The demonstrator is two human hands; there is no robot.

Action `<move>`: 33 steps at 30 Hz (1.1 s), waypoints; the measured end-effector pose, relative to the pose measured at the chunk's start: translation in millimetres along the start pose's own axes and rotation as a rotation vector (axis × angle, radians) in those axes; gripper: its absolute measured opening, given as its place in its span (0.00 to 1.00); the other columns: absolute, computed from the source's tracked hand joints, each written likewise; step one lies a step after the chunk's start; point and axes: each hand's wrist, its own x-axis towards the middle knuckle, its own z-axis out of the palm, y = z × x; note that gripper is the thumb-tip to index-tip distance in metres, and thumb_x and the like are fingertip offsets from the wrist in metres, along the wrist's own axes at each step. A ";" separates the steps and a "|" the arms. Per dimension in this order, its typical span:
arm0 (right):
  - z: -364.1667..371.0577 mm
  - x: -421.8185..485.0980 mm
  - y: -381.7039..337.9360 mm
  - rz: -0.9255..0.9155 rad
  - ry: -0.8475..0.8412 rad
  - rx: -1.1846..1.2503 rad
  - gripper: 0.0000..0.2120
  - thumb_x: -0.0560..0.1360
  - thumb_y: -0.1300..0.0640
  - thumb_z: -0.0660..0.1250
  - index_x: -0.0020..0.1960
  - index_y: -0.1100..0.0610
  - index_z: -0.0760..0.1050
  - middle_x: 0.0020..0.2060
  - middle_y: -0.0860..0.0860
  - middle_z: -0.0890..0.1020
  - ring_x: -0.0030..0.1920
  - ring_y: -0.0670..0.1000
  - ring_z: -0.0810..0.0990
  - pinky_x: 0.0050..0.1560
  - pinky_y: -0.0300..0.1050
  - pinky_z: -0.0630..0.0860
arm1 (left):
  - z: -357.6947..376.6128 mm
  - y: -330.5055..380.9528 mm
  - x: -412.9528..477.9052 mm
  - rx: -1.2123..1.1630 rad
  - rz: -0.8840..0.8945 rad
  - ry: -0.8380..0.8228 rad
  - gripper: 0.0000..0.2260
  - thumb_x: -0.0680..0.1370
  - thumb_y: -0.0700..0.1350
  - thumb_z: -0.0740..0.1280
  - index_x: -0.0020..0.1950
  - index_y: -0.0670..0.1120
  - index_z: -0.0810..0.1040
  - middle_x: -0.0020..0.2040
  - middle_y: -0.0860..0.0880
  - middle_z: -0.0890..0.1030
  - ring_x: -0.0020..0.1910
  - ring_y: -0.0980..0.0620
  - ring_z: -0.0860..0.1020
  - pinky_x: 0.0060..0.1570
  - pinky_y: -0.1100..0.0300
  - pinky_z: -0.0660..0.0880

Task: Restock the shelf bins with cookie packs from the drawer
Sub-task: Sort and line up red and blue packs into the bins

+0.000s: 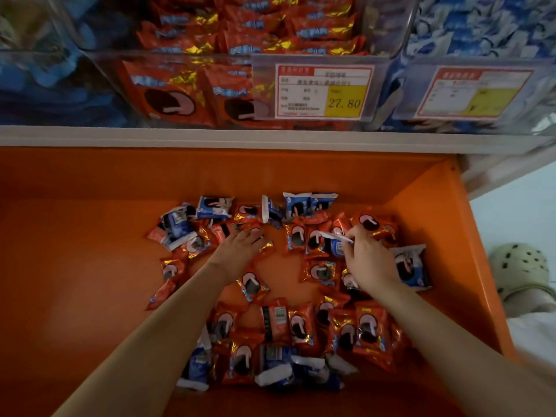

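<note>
Orange drawer [90, 236] open below the shelf, cookie packs [301, 323] in red and blue strewn over its floor, centre to right. Left hand [240, 243] lies flat on packs at far centre, fingers spread, no grip visible. Right hand [371, 261] pinches a blue pack [336, 247] by its white edge. Clear bin [186, 85] above is stocked red, price tag [322, 91] reads 27.80.

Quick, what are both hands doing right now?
Left hand: open, fingers resting on red cookie packs.
Right hand: pinching a blue cookie pack by its edge.

Shop, price tag [322, 92], stocked bins [240, 58]
</note>
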 end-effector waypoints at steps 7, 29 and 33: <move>-0.4 1.7 0.0 0.090 -0.050 0.082 0.05 0.80 0.51 0.58 0.52 0.53 0.67 0.40 0.48 0.77 0.38 0.51 0.79 0.32 0.43 0.70 | 5.2 -1.4 10.3 -0.102 -0.094 0.045 0.28 0.80 0.39 0.61 0.78 0.51 0.54 0.75 0.48 0.58 0.72 0.46 0.59 0.71 0.52 0.56; -52.5 -41.0 -23.2 0.036 -0.005 0.375 0.03 0.80 0.53 0.60 0.50 0.53 0.69 0.36 0.49 0.79 0.27 0.46 0.75 0.25 0.39 0.69 | -43.3 -3.2 -61.3 -0.137 -0.317 0.162 0.17 0.79 0.51 0.63 0.68 0.49 0.71 0.66 0.48 0.72 0.67 0.49 0.65 0.65 0.57 0.61; -72.2 -57.0 -32.9 0.009 0.032 0.476 0.02 0.80 0.55 0.60 0.52 0.53 0.69 0.35 0.47 0.78 0.26 0.47 0.76 0.23 0.39 0.70 | -62.4 7.5 -80.1 -0.357 -0.391 0.320 0.23 0.78 0.58 0.63 0.68 0.46 0.71 0.67 0.47 0.73 0.69 0.47 0.65 0.68 0.53 0.60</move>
